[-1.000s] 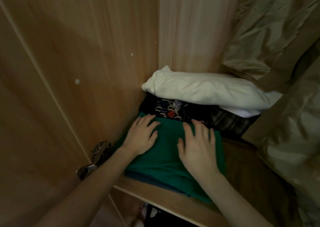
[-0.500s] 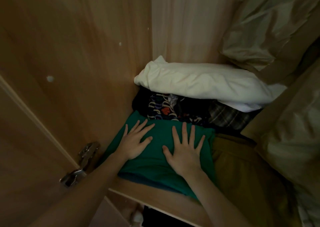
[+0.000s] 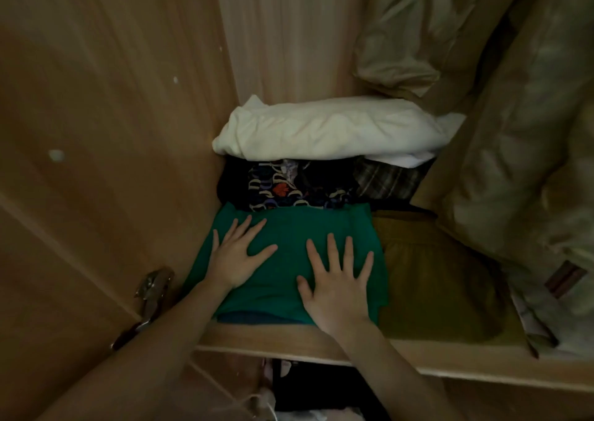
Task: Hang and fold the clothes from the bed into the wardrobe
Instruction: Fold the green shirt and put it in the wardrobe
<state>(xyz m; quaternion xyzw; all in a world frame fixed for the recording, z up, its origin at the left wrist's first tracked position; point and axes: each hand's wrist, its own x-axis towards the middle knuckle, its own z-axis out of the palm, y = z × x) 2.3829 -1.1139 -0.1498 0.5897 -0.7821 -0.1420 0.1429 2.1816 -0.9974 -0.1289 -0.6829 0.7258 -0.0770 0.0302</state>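
My left hand (image 3: 236,258) and right hand (image 3: 334,279), fingers spread flat, press the folded green shirt (image 3: 289,244) at the shelf's (image 3: 450,361) front-left corner.

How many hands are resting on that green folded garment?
2: the left hand lies flat on its left part, the right hand flat on its right part, near the shelf edge.

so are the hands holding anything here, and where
Nothing is gripped: the left hand and right hand lie flat, fingers spread, on top of the folded green garment.
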